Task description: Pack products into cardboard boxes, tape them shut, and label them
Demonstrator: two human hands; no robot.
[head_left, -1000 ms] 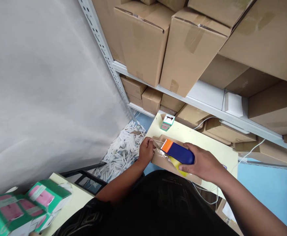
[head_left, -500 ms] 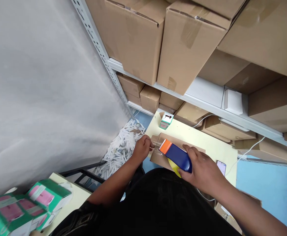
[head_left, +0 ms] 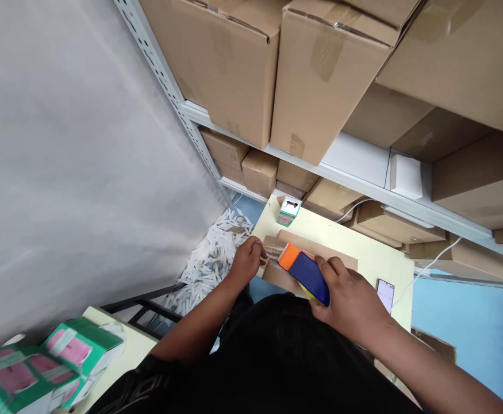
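Observation:
My right hand (head_left: 341,287) is wrapped around a blue tape dispenser (head_left: 307,276) with an orange front end. A bit of yellow shows under the dispenser. It lies slanted over a flat brown cardboard box (head_left: 337,255), its orange end pointing left. My left hand (head_left: 249,259) is pinched at the box's left end, just left of the dispenser. A shiny strip of clear tape (head_left: 273,252) runs between its fingertips and the orange end. The fingertips partly hide the strip's end.
The box lies on a pale yellow table (head_left: 372,259) with a small green-and-white box (head_left: 289,211) and a phone (head_left: 385,294). Shelves of cartons (head_left: 329,80) rise beyond. White scraps (head_left: 208,253) cover the floor at left. Green-and-pink boxes (head_left: 61,356) sit lower left.
My right hand and the tape dispenser have shifted slightly left, and the dispenser's yellow part shows less. My left hand has stayed nearly in place. The whole view has moved a little.

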